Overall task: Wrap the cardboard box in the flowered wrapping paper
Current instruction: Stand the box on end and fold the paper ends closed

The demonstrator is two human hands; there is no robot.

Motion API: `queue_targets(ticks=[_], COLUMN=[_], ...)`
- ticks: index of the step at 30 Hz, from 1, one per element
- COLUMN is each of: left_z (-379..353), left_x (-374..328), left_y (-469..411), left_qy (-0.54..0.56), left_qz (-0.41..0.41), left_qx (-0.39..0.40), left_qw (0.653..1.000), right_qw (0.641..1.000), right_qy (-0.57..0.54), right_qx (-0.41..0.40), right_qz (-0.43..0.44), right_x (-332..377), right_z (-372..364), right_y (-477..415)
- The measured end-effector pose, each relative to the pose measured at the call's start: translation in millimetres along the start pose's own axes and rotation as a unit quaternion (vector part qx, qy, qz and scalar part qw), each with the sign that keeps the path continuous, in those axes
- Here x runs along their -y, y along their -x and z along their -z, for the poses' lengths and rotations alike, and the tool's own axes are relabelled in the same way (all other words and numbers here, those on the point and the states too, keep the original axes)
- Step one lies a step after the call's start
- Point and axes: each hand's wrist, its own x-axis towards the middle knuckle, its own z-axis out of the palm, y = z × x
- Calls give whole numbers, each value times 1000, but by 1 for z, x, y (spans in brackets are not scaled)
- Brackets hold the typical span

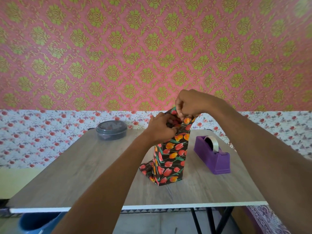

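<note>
The cardboard box stands upright on end in the middle of the table, fully covered by black wrapping paper (170, 159) printed with red and orange tulips; no bare cardboard shows. A loose paper flap lies on the table at its lower left. My left hand (160, 128) pinches the paper at the top of the box from the near left side. My right hand (190, 103) grips the top paper flap from above, fingers curled around it. The top end of the box is hidden behind both hands.
A purple tape dispenser (213, 155) with a clear roll stands right of the box. A round grey lidded container (111, 130) sits at the table's far left. The wooden table (84, 174) has a white front edge. A blue bin (37, 222) is below, left.
</note>
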Motion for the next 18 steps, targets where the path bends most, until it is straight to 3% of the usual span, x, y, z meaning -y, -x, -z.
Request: queue_targets(ticks=[9,18], left_z=[10,9], left_x=[-6,-13], left_y=[2,4], left_qy=[20,32], left_qz=[-9,5], left_qx=[15,25], left_qw=[1000,999], right_qw=[999,989], right_qy=[10,131], right_qx=[-7,-19], right_qz=[47,58], right_x=[-6,-2], right_z=[-1,-17], right_y=[-3,-11])
